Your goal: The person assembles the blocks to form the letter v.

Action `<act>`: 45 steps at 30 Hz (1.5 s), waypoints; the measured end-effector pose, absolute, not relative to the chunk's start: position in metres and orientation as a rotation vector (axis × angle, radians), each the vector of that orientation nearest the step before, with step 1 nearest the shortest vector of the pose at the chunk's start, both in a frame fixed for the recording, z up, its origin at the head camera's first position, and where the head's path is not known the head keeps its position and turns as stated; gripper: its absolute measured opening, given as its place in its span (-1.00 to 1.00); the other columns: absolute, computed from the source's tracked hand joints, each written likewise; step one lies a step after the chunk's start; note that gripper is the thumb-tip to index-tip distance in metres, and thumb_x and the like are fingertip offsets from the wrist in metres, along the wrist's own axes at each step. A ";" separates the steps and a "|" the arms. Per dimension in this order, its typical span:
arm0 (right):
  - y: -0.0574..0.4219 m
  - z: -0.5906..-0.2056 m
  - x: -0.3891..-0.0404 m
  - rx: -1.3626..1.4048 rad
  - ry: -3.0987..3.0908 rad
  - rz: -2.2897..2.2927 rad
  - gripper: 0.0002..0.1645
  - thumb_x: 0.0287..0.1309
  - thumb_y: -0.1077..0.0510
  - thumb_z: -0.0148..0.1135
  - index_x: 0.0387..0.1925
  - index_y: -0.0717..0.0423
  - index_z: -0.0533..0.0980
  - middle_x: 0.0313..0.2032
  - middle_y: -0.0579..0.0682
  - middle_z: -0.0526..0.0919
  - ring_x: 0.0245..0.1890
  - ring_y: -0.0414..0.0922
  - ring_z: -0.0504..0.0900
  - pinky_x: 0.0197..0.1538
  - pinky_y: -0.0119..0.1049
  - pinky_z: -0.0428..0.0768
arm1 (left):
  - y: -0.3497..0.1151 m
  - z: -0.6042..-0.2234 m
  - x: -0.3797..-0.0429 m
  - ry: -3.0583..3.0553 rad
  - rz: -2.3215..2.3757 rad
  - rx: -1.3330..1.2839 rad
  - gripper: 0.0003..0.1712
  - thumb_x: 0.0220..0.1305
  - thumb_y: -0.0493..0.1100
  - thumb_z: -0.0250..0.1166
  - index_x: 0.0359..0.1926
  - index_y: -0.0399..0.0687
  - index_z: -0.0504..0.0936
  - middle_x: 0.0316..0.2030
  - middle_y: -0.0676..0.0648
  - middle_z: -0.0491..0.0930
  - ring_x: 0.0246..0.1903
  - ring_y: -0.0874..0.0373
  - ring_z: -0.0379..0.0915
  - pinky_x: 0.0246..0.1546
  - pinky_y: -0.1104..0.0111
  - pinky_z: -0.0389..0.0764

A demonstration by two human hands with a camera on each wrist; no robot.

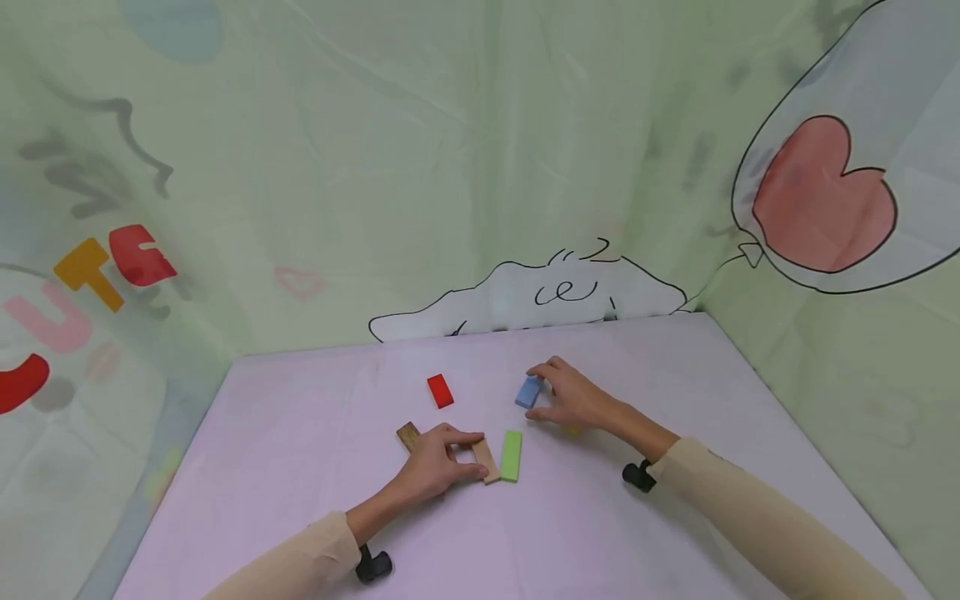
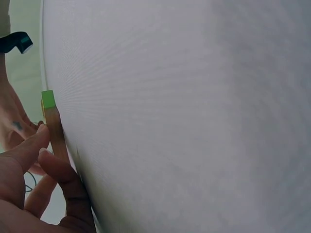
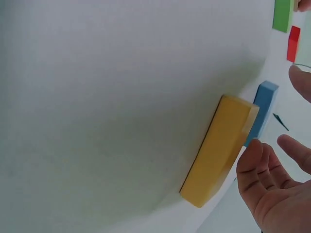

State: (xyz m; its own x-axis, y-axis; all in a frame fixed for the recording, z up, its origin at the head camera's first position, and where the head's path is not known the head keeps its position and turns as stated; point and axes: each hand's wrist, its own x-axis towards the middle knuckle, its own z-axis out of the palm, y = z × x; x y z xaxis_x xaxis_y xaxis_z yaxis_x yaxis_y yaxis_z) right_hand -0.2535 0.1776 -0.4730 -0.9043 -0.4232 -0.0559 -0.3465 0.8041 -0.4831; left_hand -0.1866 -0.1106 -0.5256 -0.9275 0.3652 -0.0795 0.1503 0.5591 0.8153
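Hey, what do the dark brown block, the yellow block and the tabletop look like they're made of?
Dark brown block: probably wood, dull finish, mottled grain-like brown. Yellow block: perhaps painted wood, matte, evenly coloured; plastic is possible. Tabletop: likely fabric-covered, matte, showing faint fine lines.

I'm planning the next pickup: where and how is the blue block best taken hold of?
Probably pinch the blue block across the middle of its long sides, from above, with the nearby right hand: it is longer than wide, and the head view shows no block touching it.
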 end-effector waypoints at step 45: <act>0.179 -0.486 -0.281 -0.564 2.779 -0.655 -0.10 0.12 -0.05 0.63 0.39 0.23 0.47 0.22 0.29 0.52 0.16 0.13 0.61 0.33 0.09 0.63 | -0.110 -0.524 -0.188 2.530 1.321 0.414 -0.37 0.15 0.01 0.64 0.27 0.14 0.74 -0.09 0.00 0.61 -0.56 0.22 0.39 -0.68 0.48 0.39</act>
State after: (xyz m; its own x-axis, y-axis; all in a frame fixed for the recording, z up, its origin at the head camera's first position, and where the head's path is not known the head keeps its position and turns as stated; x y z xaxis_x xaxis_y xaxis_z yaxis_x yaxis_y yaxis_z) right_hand -0.2805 0.1790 -0.4858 -0.8991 -0.4171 -0.1330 -0.3137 0.8258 -0.4686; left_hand -0.1878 -0.1100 -0.5237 -0.9265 0.3644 -0.0942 0.1311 0.5470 0.8268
